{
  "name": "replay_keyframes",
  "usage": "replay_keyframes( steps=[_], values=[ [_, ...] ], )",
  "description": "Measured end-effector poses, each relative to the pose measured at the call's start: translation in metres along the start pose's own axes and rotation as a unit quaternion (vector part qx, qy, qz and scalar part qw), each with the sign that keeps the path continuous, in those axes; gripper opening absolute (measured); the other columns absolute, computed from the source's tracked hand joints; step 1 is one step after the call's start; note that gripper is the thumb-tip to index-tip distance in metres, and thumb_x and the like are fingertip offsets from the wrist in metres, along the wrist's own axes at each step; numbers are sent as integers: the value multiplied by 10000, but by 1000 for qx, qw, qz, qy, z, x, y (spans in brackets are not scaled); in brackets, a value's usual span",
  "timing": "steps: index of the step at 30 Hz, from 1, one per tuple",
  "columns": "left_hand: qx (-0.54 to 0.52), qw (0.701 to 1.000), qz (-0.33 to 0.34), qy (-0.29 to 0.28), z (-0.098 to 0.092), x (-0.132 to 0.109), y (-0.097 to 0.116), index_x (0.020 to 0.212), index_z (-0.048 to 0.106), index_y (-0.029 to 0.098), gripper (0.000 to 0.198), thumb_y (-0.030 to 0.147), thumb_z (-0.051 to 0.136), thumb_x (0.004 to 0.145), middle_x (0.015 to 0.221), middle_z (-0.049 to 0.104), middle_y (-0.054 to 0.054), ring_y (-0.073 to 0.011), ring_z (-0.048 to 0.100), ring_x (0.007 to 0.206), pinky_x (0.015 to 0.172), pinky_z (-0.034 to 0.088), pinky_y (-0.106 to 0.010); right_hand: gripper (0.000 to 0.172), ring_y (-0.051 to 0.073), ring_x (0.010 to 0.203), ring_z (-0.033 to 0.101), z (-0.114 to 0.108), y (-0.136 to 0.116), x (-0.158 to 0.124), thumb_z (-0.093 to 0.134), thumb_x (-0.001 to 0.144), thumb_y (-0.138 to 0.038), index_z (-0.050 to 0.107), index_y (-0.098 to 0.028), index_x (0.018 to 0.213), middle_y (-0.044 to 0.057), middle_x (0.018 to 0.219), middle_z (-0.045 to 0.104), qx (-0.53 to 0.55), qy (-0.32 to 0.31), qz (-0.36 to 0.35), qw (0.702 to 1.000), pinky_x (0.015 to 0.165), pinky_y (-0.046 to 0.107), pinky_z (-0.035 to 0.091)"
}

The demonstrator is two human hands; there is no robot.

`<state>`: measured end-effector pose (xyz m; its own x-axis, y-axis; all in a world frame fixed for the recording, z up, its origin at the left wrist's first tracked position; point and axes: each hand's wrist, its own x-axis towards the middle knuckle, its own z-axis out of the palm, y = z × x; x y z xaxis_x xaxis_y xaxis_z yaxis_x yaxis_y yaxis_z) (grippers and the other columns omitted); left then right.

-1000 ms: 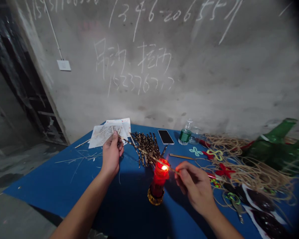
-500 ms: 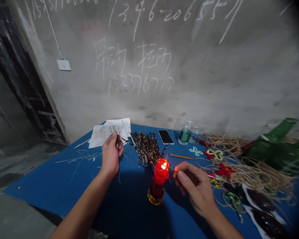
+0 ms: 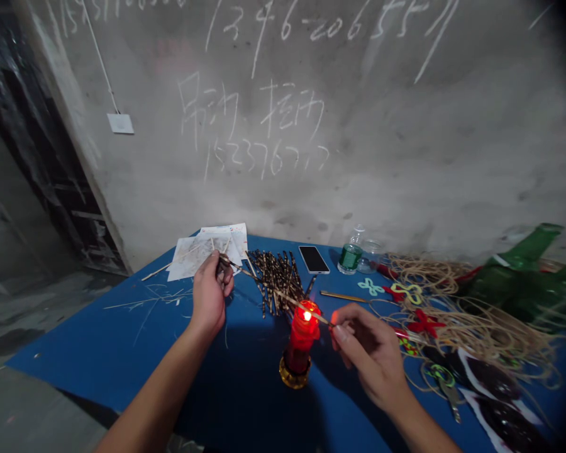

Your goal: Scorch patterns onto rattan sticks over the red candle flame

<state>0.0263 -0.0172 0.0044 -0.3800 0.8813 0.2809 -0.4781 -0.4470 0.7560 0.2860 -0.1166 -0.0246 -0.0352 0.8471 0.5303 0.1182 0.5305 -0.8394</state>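
A thin wooden stick (image 3: 273, 292) spans between both my hands and crosses just above the flame of a lit red candle (image 3: 302, 340) standing on the blue table (image 3: 122, 340). My left hand (image 3: 211, 290) pinches the stick's far end near some white papers (image 3: 202, 251). My right hand (image 3: 370, 349) pinches the near end, right of the candle. A pile of scorched, dark-banded sticks (image 3: 278, 280) lies behind the candle.
A phone (image 3: 314, 259), a small bottle of green liquid (image 3: 350, 251), tangled tan cord (image 3: 471, 314), coloured knots (image 3: 405, 292), scissors (image 3: 446, 384) and green bottles (image 3: 528, 270) lie on the right. A chalk-marked concrete wall stands behind. The table's left edge drops to the floor.
The stick has slid a little to the left over the flame, and my right hand has edged closer to the candle. My left hand has hardly moved.
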Motion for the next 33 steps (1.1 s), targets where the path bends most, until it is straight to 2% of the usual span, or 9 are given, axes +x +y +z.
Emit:
replay_keyframes(
  steps=[4,11,18,22,33],
  values=[
    [-12,1000,-3,7,1,0,2,722,614,172,290,365,770,872,606,455,42,-59,397,455,348,237,-168,238,106,495,455,0,-1,0,716,996,-416,710,-204,889,-26,631,571,-8,14,-9,1000,434,213,359],
    [-54,998,-23,32,-2,2,1,795,633,158,216,325,771,798,719,559,24,-52,435,471,322,236,-160,158,96,463,456,1,-1,0,751,963,-344,735,-210,882,-37,605,595,-42,28,-33,998,433,210,367],
    [-76,997,-17,13,-2,1,2,787,640,160,206,329,754,823,733,566,15,-50,427,472,327,227,-159,121,113,452,501,2,-3,2,795,908,-321,772,-214,858,-22,587,640,-73,56,-45,995,428,220,398],
    [-82,996,-19,19,-2,2,2,780,643,159,191,313,747,825,716,558,17,-51,427,465,325,229,-158,75,118,457,516,4,-6,3,809,884,-298,793,-226,872,-23,587,655,-88,68,-59,992,441,228,421],
    [-75,997,-20,23,-2,1,2,771,626,167,184,298,728,851,695,536,18,-55,412,459,329,223,-164,92,122,465,533,5,-6,4,826,877,-319,811,-229,886,-19,595,666,-103,73,-59,990,441,237,424]
  ],
)
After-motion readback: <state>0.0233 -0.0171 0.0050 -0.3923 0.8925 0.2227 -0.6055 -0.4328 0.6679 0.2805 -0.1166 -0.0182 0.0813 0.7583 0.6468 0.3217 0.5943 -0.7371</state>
